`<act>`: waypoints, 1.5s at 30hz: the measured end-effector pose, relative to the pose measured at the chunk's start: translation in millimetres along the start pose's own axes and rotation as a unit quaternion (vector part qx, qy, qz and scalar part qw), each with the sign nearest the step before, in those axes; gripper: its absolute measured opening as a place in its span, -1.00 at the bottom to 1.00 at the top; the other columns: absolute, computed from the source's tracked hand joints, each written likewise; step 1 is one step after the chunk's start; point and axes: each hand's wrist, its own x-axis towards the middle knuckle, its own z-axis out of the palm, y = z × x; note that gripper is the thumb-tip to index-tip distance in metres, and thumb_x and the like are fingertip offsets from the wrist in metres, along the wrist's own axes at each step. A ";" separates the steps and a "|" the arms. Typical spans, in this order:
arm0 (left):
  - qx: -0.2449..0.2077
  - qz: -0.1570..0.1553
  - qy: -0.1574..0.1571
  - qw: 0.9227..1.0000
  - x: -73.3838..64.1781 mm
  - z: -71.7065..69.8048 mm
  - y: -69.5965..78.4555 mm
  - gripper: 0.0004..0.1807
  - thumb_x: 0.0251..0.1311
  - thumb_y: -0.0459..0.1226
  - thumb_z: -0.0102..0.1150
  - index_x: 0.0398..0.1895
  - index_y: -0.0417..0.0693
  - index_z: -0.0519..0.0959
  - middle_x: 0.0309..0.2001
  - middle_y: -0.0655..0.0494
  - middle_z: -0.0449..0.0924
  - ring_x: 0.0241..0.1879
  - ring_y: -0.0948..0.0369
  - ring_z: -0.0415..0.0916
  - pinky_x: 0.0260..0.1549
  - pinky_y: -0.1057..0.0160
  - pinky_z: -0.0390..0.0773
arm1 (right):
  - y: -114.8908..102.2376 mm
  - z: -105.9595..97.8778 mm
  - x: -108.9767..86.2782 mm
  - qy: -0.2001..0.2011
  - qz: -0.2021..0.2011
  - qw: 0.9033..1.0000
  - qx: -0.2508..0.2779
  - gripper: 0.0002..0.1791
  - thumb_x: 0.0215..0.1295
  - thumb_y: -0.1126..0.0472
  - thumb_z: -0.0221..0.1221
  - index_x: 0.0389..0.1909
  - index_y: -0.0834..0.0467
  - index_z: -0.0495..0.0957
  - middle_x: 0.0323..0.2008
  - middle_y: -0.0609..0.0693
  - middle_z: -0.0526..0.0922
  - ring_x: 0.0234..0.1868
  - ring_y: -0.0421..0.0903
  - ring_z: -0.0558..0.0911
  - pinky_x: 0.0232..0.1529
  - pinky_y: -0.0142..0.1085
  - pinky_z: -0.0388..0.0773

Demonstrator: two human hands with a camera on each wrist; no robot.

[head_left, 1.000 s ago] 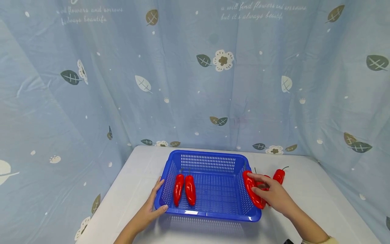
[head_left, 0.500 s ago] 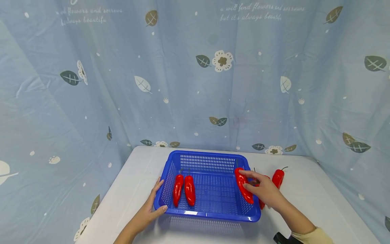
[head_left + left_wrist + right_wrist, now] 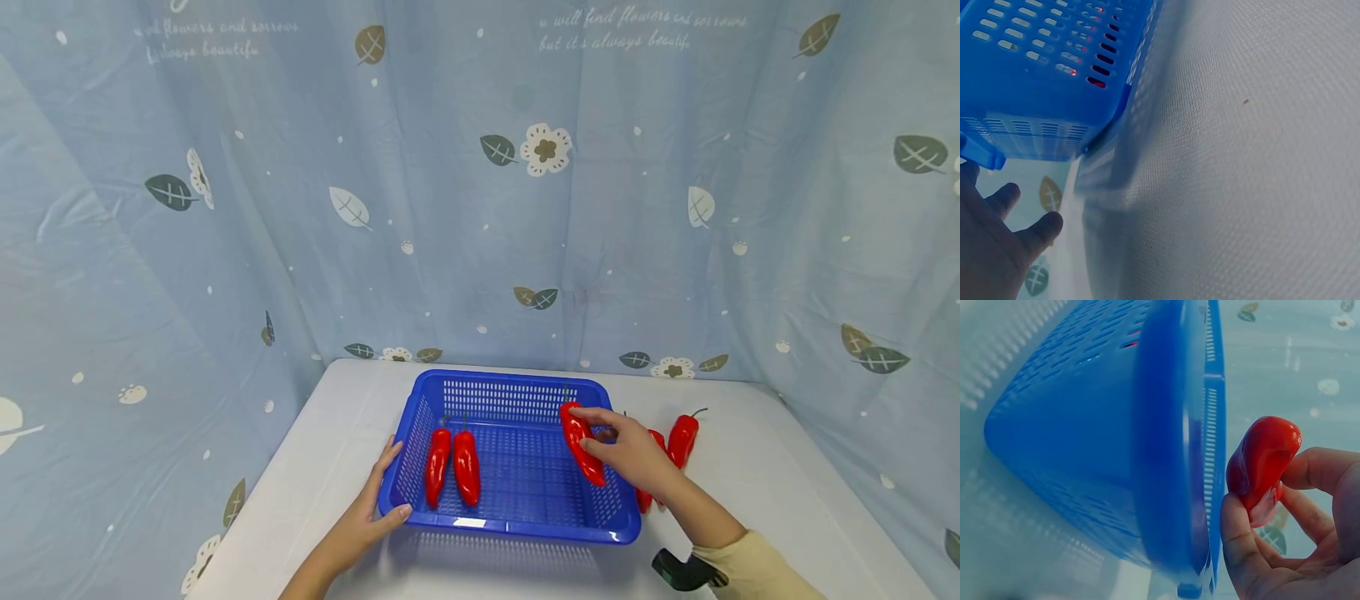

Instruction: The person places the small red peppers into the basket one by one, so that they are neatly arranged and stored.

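1. The right hand (image 3: 626, 450) pinches a pepper (image 3: 576, 443) between thumb and fingers; the right wrist view shows the fingertips on either side of it.
2. That pepper is in the air over the right part of the basket (image 3: 517, 529), stem end away from the person and tip slanting toward them. In the right wrist view it sits above the rim, not let go.
3. The left hand (image 3: 367, 521) is spread at the basket's near left corner, thumb on the front rim, fingers fairly straight along the left side. It seems to be steadying the basket.
4. Inside, on the left, two peppers lie side by side: the left one (image 3: 438, 468) and its neighbour (image 3: 467, 468), stems pointing away.
5. On the table (image 3: 780, 483), right of the basket, lies an outer pepper (image 3: 682, 440). More red (image 3: 644, 501) shows around the right hand; how many peppers that makes, I cannot tell.
6. The step in hand looks like carrying one pepper into the basket. The next move probably calls for lowering it to the floor beside the pair, roughly parallel, then loosening the pinch without knocking the right wall.
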 end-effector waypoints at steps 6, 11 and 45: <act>-0.004 0.001 -0.001 1.000 -0.1 -0.1 0.6 -0.01 0.25 -0.10 0.23 0.65 0.24 -0.10 0.65 -0.11 -0.40 0.55 -0.35 -0.40 0.23 -0.55 -0.08 | -3.7 5.3 7.8 0.001 -0.004 1.000 -0.011 -0.44 0.29 0.22 0.36 0.33 0.02 0.55 0.14 0.19 0.61 -0.01 0.08 0.61 -0.29 -0.19 0.75; -0.002 0.006 -0.002 1.000 0.1 -0.2 -0.2 -0.02 0.24 -0.10 0.23 0.65 0.26 -0.10 0.66 -0.10 -0.40 0.55 -0.35 -0.39 0.23 -0.55 -0.07 | -7.9 7.7 13.7 0.000 0.000 1.000 -0.012 -0.44 0.29 0.21 0.35 0.33 0.01 0.55 0.12 0.17 0.61 -0.01 0.08 0.59 -0.29 -0.17 0.74; -0.009 0.017 -0.004 1.000 1.0 -1.7 -3.4 -0.02 0.27 -0.13 0.23 0.65 0.28 -0.11 0.66 -0.07 -0.40 0.56 -0.34 -0.39 0.24 -0.57 -0.13 | -23.5 21.1 40.3 -0.047 -0.024 0.999 -0.003 -0.49 0.31 0.25 0.34 0.29 0.01 0.58 0.13 0.16 0.60 -0.01 0.08 0.64 -0.15 0.02 0.74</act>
